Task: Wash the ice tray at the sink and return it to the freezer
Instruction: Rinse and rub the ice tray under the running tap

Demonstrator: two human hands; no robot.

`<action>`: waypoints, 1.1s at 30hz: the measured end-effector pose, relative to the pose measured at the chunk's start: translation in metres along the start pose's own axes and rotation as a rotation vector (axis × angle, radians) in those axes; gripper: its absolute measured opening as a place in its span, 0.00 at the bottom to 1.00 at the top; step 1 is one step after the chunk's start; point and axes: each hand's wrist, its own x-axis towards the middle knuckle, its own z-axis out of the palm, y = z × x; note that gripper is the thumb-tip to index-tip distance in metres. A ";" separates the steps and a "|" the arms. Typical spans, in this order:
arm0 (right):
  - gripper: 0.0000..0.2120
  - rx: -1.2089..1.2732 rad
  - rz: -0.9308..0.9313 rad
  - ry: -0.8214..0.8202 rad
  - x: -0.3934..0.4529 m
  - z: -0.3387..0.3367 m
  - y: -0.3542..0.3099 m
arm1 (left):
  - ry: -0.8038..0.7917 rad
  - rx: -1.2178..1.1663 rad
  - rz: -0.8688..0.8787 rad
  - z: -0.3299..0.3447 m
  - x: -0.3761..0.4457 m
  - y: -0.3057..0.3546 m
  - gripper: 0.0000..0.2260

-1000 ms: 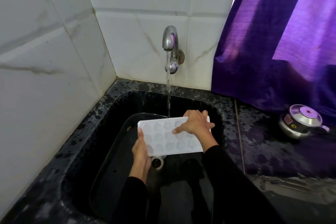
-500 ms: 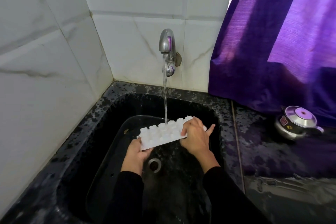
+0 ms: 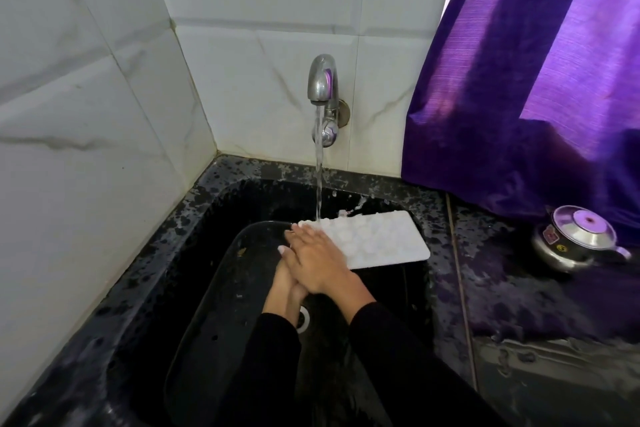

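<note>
Head view: right hand (image 3: pixel 317 262) lies flat on the ice tray (image 3: pixel 377 241); left hand (image 3: pixel 285 284) grip unclear.

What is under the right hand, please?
Under the right hand lie the ice tray's left end and the left hand, which comes from below. The left fingers and their grip are covered.

- A home kitchen: a black speckled stone sink (image 3: pixel 194 218) under a running steel wall tap (image 3: pixel 323 94).
- White marbled wall tiles (image 3: pixel 86 115), a purple curtain (image 3: pixel 519 80), a lidded steel pot (image 3: pixel 578 238) on the counter.
</note>
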 end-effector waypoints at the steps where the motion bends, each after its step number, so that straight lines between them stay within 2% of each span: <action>1: 0.28 -0.031 0.025 -0.009 0.001 -0.002 0.005 | 0.003 0.064 0.022 0.004 0.000 0.000 0.22; 3: 0.31 -0.088 0.057 -0.014 0.001 -0.008 0.015 | 0.005 0.078 -0.070 0.001 0.013 0.002 0.24; 6: 0.31 -0.185 0.138 -0.013 -0.001 -0.019 0.032 | 0.037 0.126 -0.139 -0.004 0.026 0.007 0.23; 11: 0.33 -0.174 0.449 -0.035 -0.007 -0.042 0.080 | 0.096 0.076 -0.076 -0.012 0.027 0.021 0.15; 14: 0.34 -0.160 0.591 -0.027 -0.005 -0.039 0.078 | 0.130 0.101 -0.068 -0.016 0.027 0.021 0.15; 16: 0.35 -0.184 0.569 0.003 0.003 -0.034 0.059 | 0.149 0.083 -0.090 -0.017 0.028 0.020 0.17; 20: 0.32 -0.177 0.209 0.006 0.011 -0.019 0.011 | 0.124 0.149 -0.140 -0.014 0.027 0.018 0.21; 23: 0.29 -0.226 0.080 -0.003 0.009 -0.018 0.008 | 0.138 0.162 -0.112 -0.019 0.027 0.029 0.21; 25: 0.30 -0.232 0.142 0.009 0.007 -0.026 0.027 | 0.171 0.131 -0.083 -0.026 0.030 0.042 0.22; 30: 0.33 -0.120 0.502 -0.068 -0.007 -0.036 0.067 | 0.205 0.132 0.032 -0.035 0.020 0.061 0.14; 33: 0.34 -0.130 0.499 0.002 -0.001 -0.028 0.042 | 0.232 0.154 -0.010 -0.030 0.022 0.052 0.18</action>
